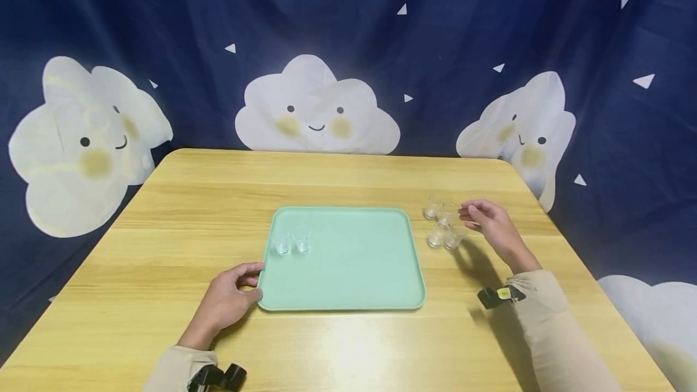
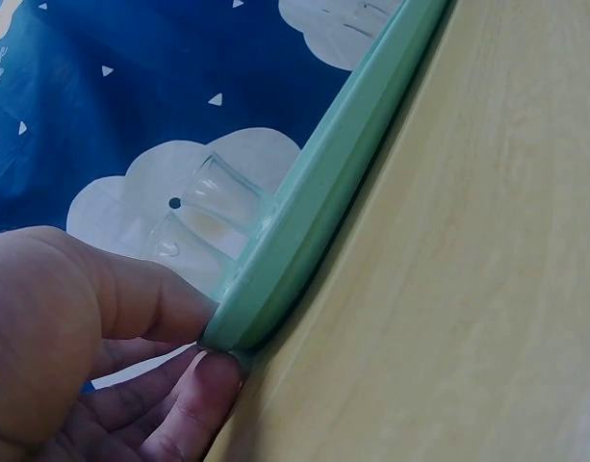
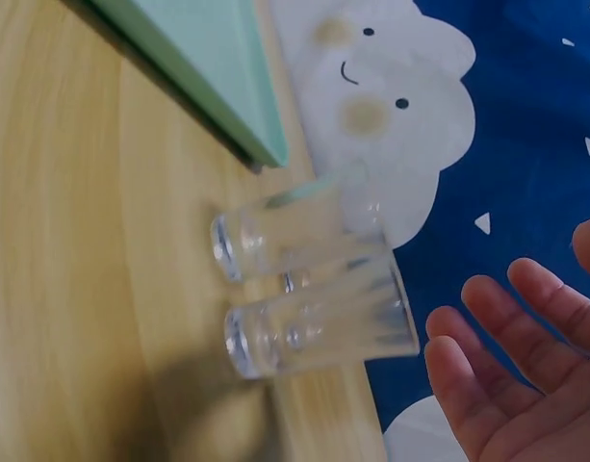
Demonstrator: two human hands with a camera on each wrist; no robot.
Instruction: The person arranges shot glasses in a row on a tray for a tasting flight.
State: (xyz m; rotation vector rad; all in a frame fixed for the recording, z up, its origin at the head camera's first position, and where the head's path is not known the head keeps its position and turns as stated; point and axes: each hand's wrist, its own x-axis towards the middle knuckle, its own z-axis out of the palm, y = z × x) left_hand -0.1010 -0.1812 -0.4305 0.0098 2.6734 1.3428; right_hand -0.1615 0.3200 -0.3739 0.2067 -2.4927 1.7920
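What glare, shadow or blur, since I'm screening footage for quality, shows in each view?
Head view: bright glare on the near part of the table, and the right arm casts a shadow there; left wrist view: dimmer, with a dark shadow line under the tray; right wrist view: the glasses look blurred, with a soft-edged shadow below.

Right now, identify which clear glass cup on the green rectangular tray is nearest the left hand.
The leftmost clear glass cup, nearest the green tray's left rim; its twin stands farther right.
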